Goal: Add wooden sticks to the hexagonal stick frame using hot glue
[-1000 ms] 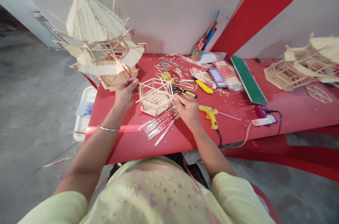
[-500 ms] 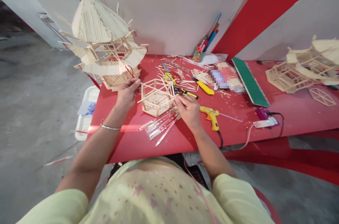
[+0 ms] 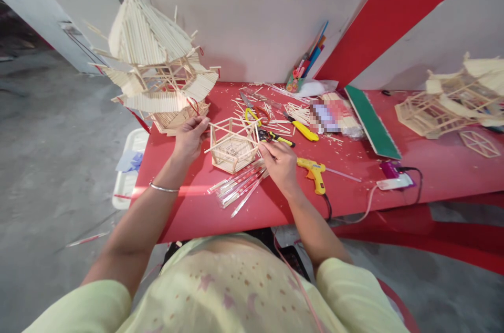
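A small hexagonal wooden-stick frame (image 3: 233, 157) stands in front of me, with a slatted floor, upright posts and an open ring of sticks on top. My left hand (image 3: 191, 138) is closed at its left upper corner, thumb and finger pinched together. At the right side, my right hand (image 3: 280, 162) pinches the frame near its upper right corner; the exact contact is partly hidden by the fingers. Plastic-wrapped sticks (image 3: 238, 186) lie just below the frame. Black-and-yellow pliers (image 3: 281, 138) lie behind my right hand.
A tall stick pagoda (image 3: 149, 60) stands at the left, close behind my left hand. On the red table (image 3: 189, 217) are a yellow glue gun (image 3: 315, 173), a yellow cutter (image 3: 305, 129), scissors (image 3: 254, 112), loose sticks, a green board (image 3: 372, 120) and another stick model (image 3: 441, 102).
Both hands keep their places at the frame's two sides. The view has shifted very slightly; nothing else has visibly moved.
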Available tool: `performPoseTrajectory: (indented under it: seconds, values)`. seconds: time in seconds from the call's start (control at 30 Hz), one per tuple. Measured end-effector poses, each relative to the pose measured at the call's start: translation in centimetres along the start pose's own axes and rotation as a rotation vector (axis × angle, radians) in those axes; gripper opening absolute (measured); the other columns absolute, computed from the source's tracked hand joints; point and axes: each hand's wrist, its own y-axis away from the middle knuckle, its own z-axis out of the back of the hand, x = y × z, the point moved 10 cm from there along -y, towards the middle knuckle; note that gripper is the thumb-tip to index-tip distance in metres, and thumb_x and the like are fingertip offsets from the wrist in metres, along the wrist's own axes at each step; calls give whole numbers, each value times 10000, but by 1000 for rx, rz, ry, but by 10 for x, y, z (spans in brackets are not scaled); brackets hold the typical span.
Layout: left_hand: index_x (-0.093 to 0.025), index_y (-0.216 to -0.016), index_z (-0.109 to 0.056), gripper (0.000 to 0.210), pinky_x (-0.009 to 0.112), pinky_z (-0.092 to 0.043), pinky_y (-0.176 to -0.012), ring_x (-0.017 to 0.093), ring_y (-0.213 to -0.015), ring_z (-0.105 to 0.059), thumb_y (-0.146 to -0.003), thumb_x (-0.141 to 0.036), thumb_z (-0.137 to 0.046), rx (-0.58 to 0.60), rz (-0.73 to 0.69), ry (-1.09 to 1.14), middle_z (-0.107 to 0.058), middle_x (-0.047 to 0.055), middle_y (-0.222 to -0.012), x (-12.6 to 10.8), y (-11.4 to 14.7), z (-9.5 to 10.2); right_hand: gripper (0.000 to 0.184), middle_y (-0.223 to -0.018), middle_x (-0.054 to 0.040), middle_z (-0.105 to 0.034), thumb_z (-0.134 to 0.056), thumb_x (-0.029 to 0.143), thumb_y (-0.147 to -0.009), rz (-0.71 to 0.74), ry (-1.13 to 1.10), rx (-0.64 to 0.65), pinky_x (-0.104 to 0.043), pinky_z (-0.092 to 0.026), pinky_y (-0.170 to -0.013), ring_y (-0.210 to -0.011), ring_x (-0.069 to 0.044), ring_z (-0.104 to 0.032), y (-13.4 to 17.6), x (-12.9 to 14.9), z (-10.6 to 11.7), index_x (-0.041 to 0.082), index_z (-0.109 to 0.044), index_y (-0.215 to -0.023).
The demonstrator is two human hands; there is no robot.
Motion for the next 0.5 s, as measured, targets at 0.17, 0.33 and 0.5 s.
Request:
performPoseTrajectory:
  seconds: [0.17, 0.33, 0.5]
  values:
    - [-162, -784, -711, 305, 193, -559, -541, 81, -563, -618, -662, -298, -956, -2, -8, 7, -646, -23, -680, 0, -1, 1, 275, -863, -55, -773, -592, 398, -1041, -6, 1, 2, -369, -526, -823, -830, -213, -681, 1, -2, -1, 260, -825, -1088]
    - [-167, -785, -705, 314, 179, -541, -528, 81, -569, -620, -652, -294, -960, 1, 4, 20, -649, -25, -672, 2, -1, 1, 275, -902, -59, -788, -592, 396, -1042, -5, -10, 3, -374, -534, -851, -862, -216, -699, 0, -1, -1, 258, -824, -1094]
    - [-165, -797, -726, 321, 184, -553, -531, 85, -591, -625, -636, -306, -966, -10, -9, 29, -656, -21, -695, 2, -2, 3, 283, -863, -58, -779, -590, 392, -1044, 5, -1, -1, -370, -525, -820, -824, -214, -685, -1, 1, 0, 243, -826, -1090]
